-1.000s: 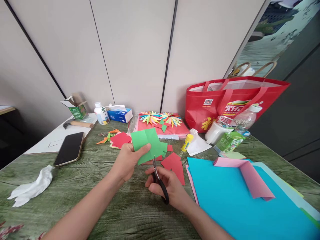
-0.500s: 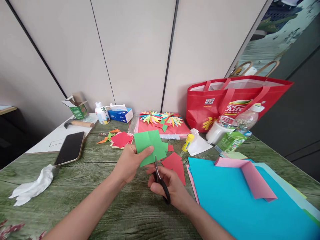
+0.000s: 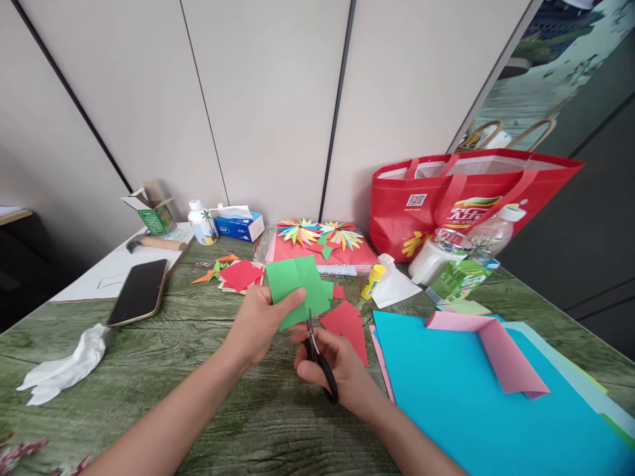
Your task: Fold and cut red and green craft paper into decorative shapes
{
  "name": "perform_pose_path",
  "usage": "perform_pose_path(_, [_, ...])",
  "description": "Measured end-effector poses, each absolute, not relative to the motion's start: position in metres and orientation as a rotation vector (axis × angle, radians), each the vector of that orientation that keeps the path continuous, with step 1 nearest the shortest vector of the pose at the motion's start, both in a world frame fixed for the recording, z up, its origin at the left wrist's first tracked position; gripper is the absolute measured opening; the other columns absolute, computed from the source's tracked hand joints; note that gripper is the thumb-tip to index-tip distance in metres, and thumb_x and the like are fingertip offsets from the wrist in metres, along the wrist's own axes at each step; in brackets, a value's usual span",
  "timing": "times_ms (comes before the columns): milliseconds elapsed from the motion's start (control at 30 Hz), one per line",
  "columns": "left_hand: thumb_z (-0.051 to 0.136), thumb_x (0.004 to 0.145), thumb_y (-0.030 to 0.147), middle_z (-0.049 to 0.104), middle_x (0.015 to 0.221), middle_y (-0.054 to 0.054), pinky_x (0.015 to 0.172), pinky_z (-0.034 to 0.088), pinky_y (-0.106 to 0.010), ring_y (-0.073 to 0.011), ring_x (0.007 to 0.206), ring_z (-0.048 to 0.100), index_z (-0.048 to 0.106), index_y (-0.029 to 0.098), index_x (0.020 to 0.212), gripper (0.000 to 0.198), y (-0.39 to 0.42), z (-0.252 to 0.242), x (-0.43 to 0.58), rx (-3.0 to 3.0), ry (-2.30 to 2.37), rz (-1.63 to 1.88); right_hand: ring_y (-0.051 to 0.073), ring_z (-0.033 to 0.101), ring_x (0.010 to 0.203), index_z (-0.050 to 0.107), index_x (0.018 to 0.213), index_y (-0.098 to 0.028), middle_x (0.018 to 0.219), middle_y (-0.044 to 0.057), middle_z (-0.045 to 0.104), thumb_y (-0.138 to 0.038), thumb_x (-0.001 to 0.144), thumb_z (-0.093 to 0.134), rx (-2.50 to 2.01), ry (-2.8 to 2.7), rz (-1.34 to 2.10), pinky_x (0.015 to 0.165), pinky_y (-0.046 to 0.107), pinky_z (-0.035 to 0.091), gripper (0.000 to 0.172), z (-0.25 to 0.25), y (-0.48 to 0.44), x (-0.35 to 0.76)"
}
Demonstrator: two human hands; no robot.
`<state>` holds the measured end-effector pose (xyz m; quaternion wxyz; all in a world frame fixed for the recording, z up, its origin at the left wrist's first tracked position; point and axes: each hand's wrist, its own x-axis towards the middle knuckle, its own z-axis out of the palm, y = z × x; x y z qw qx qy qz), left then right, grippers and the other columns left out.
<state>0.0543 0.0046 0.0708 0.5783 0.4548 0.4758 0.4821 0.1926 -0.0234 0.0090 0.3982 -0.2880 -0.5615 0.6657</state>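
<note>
My left hand [image 3: 262, 320] pinches a creased green paper square [image 3: 297, 284] by its lower left part, thumb on top. Black-handled scissors [image 3: 320, 360] are held in my right hand [image 3: 337, 370], their blades pointing up at the lower edge of the green paper. Another piece of green paper [image 3: 327, 294] shows at the square's right side. Beneath and to the right, a cut red paper [image 3: 348, 324] lies on the table, with a small red piece [image 3: 338, 292] above it.
Blue sheets [image 3: 446, 383] with a folded pink strip [image 3: 510, 354] lie at right. Behind them stand a red bag [image 3: 421, 211], a white jar and a glue stick [image 3: 373, 282]. A phone [image 3: 139, 291], hammer [image 3: 159, 244], crumpled tissue [image 3: 69, 363] and folded papers [image 3: 241, 276] are at left.
</note>
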Motion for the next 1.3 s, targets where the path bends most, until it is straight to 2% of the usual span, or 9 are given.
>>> perform_pose_path(367, [0.068,0.066,0.033,0.068,0.069,-0.005,0.052,0.050,-0.025,-0.0161,0.061,0.060,0.066,0.013,0.072,0.021,0.0033,0.0715,0.0545,1.081,1.097,1.103,0.010,0.042,0.059,0.052,0.093,-0.016,0.067,-0.002,0.047,-0.040,0.068,0.069,-0.745,-1.430,1.671,0.056,0.023,0.034,0.039,0.0073,-0.0227,0.1924])
perform_pose_path(633, [0.067,0.066,0.033,0.066,0.063,-0.003,0.050,0.048,-0.025,-0.0138,0.054,0.057,0.066,0.012,0.069,0.021,0.0020,0.0738,0.0552,1.077,1.097,1.097,0.011,0.041,0.058,0.051,0.089,-0.017,0.067,-0.002,0.044,-0.046,0.065,0.069,-0.767,-1.442,1.649,0.055,0.024,0.033,0.042,0.0081,-0.0242,0.1924])
perform_pose_path(1000, [0.068,0.066,0.033,0.067,0.067,-0.004,0.051,0.049,-0.025,-0.0139,0.055,0.058,0.066,0.012,0.071,0.021,0.0019,0.0745,0.0545,1.085,1.069,1.091,0.010,0.036,0.057,0.051,0.085,-0.017,0.066,-0.003,0.043,-0.044,0.064,0.071,-0.757,-1.405,1.652,0.053,0.023,0.030,0.040,0.0063,-0.0238,0.1912])
perform_pose_path(1300, [0.068,0.066,0.033,0.067,0.066,-0.004,0.051,0.049,-0.025,-0.0146,0.057,0.059,0.066,0.013,0.070,0.021,0.0025,0.0758,0.0545,1.092,1.078,1.086,0.010,0.037,0.056,0.051,0.082,-0.018,0.066,-0.003,0.043,-0.049,0.061,0.071,-0.784,-1.402,1.646,0.052,0.023,0.030,0.042,0.0048,-0.0243,0.1906])
